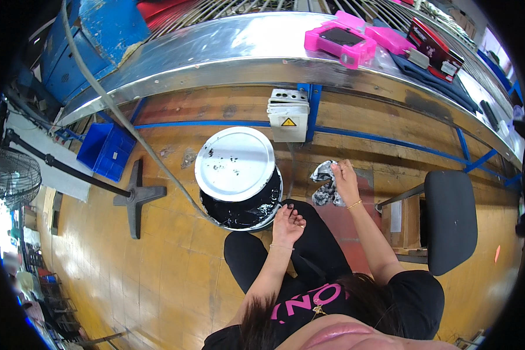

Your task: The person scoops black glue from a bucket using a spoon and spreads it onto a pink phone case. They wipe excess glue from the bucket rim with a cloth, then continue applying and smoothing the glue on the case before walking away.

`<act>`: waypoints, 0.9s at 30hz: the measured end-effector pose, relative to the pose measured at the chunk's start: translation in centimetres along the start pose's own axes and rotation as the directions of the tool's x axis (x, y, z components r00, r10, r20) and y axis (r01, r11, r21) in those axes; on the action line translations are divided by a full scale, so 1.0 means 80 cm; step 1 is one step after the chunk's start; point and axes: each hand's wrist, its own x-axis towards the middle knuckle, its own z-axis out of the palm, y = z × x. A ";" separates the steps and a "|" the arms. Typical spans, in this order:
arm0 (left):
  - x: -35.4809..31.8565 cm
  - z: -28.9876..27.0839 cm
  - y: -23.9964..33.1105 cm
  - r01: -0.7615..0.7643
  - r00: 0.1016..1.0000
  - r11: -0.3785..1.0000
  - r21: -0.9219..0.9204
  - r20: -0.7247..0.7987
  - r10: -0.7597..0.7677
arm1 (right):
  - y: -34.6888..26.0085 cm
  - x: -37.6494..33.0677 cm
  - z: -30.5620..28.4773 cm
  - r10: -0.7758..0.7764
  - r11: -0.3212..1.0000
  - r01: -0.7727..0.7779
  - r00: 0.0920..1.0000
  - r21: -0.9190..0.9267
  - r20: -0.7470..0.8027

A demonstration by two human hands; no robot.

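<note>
In my right hand [345, 179] I pinch a crumpled white cloth [326, 193] smeared with black, off to the right of a drum. My left hand [288, 224] is at the drum's near right rim, palm up; its fingers are loosely curled and apart, with dark stains on the tips and nothing visible in them. The round drum [272, 198] stands on the floor before my knees, its inside coated with glossy black stuff. A white round lid [234, 164] with black spots lies tilted across its far side, hiding part of the opening.
Beyond the drum runs a metal bench [227, 49] bearing pink devices [341, 44]. A grey electrical box [289, 119] hangs below it. A hose [114, 108] slants down to the drum. Left are a blue bin [106, 150] and a fan stand [137, 195]; right, a dark chair [451, 221].
</note>
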 end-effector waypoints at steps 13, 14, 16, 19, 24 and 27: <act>0.001 -0.002 0.002 -0.005 1.000 1.000 0.024 0.007 0.005 | -0.007 0.001 -0.003 0.006 0.999 -0.006 1.000 0.032 -0.001; 0.000 -0.002 0.002 -0.007 1.000 1.000 0.025 0.007 0.007 | -0.008 0.002 -0.002 0.002 0.999 -0.002 1.000 0.038 -0.010; 0.000 -0.001 0.002 -0.013 1.000 1.000 0.028 0.006 0.012 | -0.009 0.001 -0.002 0.002 0.999 -0.002 1.000 0.049 -0.016; -0.001 0.001 0.001 -0.018 1.000 0.999 0.027 -0.001 0.019 | -0.011 0.003 -0.003 0.012 0.998 -0.012 1.000 0.060 -0.009; 0.000 -0.001 0.003 -0.023 1.000 0.999 0.036 0.001 0.023 | -0.019 0.005 -0.005 0.020 0.998 -0.020 1.000 0.060 0.003; -0.002 0.003 0.004 -0.020 1.000 0.999 0.037 -0.013 0.020 | -0.016 0.006 -0.006 0.030 0.998 -0.031 0.999 0.051 0.011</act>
